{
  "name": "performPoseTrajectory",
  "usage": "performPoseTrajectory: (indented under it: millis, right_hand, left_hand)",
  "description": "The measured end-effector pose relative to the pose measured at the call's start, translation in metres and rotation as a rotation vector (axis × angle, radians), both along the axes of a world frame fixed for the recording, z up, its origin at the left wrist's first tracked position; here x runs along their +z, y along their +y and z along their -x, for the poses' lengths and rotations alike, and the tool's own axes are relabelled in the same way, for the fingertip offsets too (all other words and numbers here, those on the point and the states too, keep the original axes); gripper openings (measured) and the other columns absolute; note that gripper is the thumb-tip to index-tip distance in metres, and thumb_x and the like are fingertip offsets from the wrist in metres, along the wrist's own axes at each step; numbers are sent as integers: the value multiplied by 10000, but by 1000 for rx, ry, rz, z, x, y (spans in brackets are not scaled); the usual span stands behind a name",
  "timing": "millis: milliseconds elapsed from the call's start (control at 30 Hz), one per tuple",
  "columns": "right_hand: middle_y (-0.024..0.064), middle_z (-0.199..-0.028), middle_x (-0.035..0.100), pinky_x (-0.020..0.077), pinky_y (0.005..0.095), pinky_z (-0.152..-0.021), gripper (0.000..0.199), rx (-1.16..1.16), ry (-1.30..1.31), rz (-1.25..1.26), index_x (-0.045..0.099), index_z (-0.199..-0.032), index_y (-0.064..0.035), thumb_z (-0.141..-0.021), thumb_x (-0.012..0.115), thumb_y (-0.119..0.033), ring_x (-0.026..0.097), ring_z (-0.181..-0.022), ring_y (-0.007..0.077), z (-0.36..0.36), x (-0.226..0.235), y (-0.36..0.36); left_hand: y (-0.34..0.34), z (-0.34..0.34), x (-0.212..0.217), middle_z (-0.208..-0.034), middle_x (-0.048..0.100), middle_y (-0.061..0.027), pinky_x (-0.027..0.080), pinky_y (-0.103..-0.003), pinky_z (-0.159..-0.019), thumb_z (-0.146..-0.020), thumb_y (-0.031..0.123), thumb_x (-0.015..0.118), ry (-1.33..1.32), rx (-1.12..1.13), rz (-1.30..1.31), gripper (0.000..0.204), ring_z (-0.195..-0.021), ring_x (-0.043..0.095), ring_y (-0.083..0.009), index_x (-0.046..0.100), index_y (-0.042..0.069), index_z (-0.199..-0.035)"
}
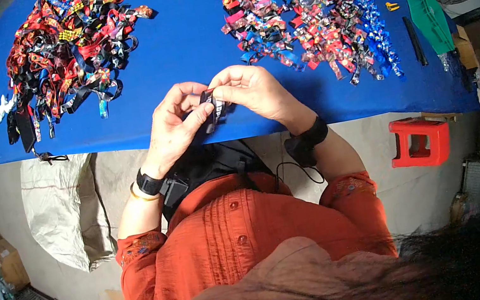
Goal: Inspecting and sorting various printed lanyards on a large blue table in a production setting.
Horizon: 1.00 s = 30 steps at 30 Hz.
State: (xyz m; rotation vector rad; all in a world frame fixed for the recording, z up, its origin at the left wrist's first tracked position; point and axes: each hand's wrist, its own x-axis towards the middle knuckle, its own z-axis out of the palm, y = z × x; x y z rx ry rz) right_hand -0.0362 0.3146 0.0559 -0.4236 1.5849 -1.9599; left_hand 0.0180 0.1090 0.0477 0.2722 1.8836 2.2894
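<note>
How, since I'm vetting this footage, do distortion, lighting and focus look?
Head view: the blue table curves at its edges; head view: the left hand and right hand are brightly lit; head view: the hair along the bottom looks dark and soft.

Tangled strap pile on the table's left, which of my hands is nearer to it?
Left. Your left hand is to the right of the tangled strap pile, toward your body; your right hand is farther right, beyond the left.

Grey floor (416,202); red stool (440,143) (plastic)
</note>
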Motion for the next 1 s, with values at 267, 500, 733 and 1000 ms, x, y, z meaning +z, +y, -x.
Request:
performPoseTrajectory:
  millis: [267, 500, 733, 1000]
  right_hand:
    - [62, -993, 696, 535, 243, -790, 170, -91, 19, 26, 623, -1121, 24, -969, 615, -50, 660, -893, 109, 3, -12, 6]
    - [65, -963, 696, 538, 237, -776, 139, -107, 26, 43, 612, -1091, 26, -969, 613, -41, 670, -870, 113, 2, -8, 7]
    - [22, -911, 690, 520, 214, -729, 112, -126, 55, 2, 652, -1039, 4, -979, 620, -85, 643, -825, 68, -1, -8, 5]
    - [-8, -853, 666, 499, 222, -683, 171, -161, 184, -94, 672, -1006, -9, -1001, 605, -166, 596, -757, 55, -1, -8, 1]
  left_hand:
    - [13, 6, 5, -909, 714, -27, 479, -192, -706, -941, 50, 675, -114, 73, 62, 270, -815, 620, -49, 589, 8, -1194]
    - [15, 8, 1, -903, 720, -44, 474, -184, -688, -946, 39, 664, -89, 77, 36, 239, -796, 630, -56, 587, 10, -1170]
    - [14, 5, 6, -879, 716, -43, 482, -192, -695, -950, 37, 656, -96, 72, -1, 226, -795, 636, -63, 585, 7, -1163]
    - [10, 4, 3, -875, 705, -29, 469, -195, -692, -959, 66, 656, -91, 91, 12, 96, -776, 607, -50, 594, 19, -1016]
